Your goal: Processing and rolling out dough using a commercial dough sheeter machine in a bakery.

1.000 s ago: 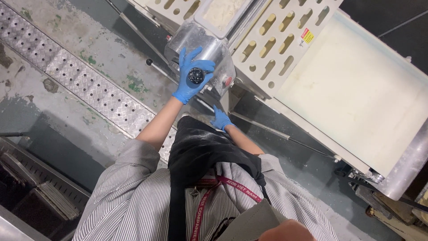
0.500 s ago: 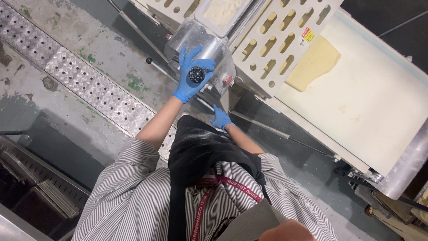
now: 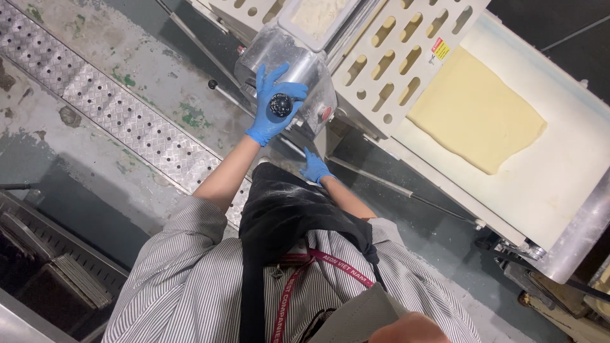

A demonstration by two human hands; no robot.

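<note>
The dough sheet [image 3: 478,111] has come out onto the belt [image 3: 559,184], now spreading farther right than a moment ago.

Left hand [image 3: 272,109], in a blue glove, raised on an outstretched bare forearm, fingers spread and curled about a round black knob [image 3: 281,105]. Right hand [image 3: 315,168], also gloved in blue, held lower and nearer the body, fingers extended, forearm bare below a striped sleeve.
</note>
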